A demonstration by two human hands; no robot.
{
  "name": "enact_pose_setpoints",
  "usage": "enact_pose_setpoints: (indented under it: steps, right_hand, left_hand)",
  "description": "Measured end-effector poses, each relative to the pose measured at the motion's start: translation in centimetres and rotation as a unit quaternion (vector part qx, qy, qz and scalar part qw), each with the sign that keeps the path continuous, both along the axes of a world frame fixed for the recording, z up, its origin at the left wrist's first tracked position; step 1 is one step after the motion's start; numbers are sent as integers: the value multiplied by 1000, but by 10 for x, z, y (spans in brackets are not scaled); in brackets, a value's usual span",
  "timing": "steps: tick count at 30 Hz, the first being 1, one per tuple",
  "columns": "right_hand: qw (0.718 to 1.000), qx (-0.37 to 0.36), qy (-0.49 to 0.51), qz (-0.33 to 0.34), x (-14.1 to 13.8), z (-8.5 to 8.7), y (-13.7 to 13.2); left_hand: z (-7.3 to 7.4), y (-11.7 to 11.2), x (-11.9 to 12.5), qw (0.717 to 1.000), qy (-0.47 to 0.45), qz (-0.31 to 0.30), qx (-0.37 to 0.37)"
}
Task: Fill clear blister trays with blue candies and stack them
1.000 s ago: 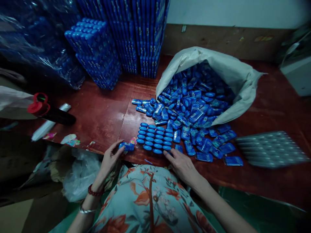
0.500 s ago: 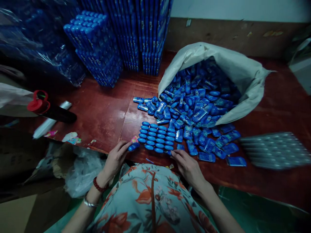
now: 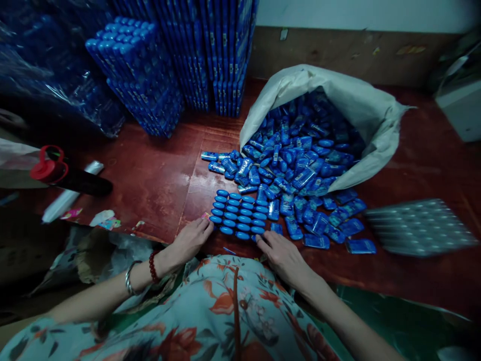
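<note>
Between the left hand point(image 3: 191, 237) and the right hand point(image 3: 282, 254), rows of blue packets point(image 3: 245, 212) stand near the bench point(image 3: 158, 173) edge. Whether either grip is closed, I cannot tell. Behind, a white sack point(image 3: 380, 135) lies open, full of loose packets point(image 3: 305, 177).

Blue packs point(image 3: 293, 228) on reddish-brown table point(image 3: 154, 170)

Dim, cool light; soft glare on tabletop point(image 3: 158, 173); clear tray point(image 3: 421, 226) blurred

No text can be read: the pale print on the glossy blue rectangular packets point(image 3: 316, 241) near the right hand point(image 3: 281, 253) and the whitish, barcode-like patches point(image 3: 225, 38) on the tall blue stacks point(image 3: 229, 65) well beyond the left hand point(image 3: 191, 236) are too small.
</note>
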State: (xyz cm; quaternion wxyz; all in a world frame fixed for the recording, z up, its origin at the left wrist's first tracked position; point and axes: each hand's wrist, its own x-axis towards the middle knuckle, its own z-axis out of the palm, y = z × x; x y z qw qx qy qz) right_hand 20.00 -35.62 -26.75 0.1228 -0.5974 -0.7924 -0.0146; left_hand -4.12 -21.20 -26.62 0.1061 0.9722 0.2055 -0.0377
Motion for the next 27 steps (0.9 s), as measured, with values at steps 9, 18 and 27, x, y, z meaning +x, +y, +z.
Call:
enact_pose_setpoints:
  steps: [9,18,27]
  right_hand:
    - [999,-13,-23,-29,-16,-6,2]
    - [954,89,176,-225,-17,-31,-13]
    - [937,14,290,-191,-11,-55,36]
  left_hand:
    - [-2,-7,19,994,77,-41,65]
    - [-21,4,0,967,-191,168,1]
    - [-41,6,73,894,-288,274,-207]
